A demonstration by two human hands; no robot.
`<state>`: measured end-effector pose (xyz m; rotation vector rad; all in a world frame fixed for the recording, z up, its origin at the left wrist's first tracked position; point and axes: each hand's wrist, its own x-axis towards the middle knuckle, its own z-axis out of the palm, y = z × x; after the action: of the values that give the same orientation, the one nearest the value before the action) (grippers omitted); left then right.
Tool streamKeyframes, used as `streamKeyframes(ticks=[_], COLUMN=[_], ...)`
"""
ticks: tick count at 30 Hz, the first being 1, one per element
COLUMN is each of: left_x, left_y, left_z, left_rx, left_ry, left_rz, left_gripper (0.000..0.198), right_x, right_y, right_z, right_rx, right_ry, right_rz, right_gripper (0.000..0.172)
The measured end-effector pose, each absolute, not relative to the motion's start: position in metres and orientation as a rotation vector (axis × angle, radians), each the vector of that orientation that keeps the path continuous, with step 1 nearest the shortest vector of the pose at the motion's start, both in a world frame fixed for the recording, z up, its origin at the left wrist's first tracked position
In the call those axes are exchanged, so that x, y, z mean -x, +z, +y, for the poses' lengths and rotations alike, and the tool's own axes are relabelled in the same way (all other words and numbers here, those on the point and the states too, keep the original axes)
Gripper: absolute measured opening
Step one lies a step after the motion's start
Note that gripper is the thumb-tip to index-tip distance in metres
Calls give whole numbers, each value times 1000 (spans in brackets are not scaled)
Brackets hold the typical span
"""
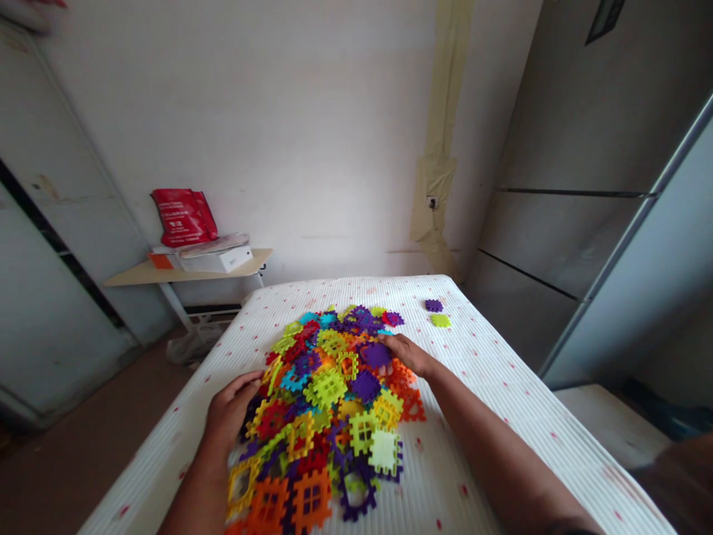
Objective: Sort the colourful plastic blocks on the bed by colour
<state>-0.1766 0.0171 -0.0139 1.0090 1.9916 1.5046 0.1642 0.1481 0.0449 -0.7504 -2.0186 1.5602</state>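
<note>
One broad pale wall (334, 134) across the back, and to its right a tall grey unit (551, 156) with dark horizontal gaps. Next in size, a surface under a white ribbed cover (473, 423) sprinkled with small red marks. Over to the left, a narrow side table (131, 277) against the wall. On the white cover, between both arms, a thick heap of notched plastic pieces (326, 388), yellow, lime, orange, red, blue and purple, many with window-like openings. On the side table, a red bag (181, 215) behind a white box (220, 258). At the heap's left flank, the left hand (227, 410), loosely curved, fingertips against yellow pieces; impossible to tell if gripping any. At the heap's right side, the right hand (413, 357), fingers nearly closed on a solid purple square (376, 354). Smallest, beyond the heap at far right, well apart from it: a loose purple tile (434, 305) and a loose lime tile (440, 320), just beside each other.
</note>
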Motion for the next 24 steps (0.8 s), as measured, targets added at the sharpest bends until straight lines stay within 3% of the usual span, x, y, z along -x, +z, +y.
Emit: streamKeyframes(ticks=[10, 14, 19, 21, 24], left_x=[173, 174, 176, 175, 174], left_y=[-11, -11, -12, -11, -9], left_z=[16, 16, 17, 17, 17], left_rx=[-994, -976, -991, -972, -944], left_ry=[1530, 1526, 1537, 1528, 1513], left_rz=[1983, 1984, 1975, 1969, 1977], left_gripper=[46, 46, 44, 45, 44], right_x=[-169, -191, -235, -248, -260], right_y=[46, 50, 47, 42, 35], right_z=[154, 170, 194, 199, 203], right_rx=[802, 993, 1570, 1751, 1963], right_ry=[1480, 1202, 809, 725, 549], right_rz=[-2053, -2094, -2222, -2209, -2107], right_gripper=[71, 72, 76, 73, 53])
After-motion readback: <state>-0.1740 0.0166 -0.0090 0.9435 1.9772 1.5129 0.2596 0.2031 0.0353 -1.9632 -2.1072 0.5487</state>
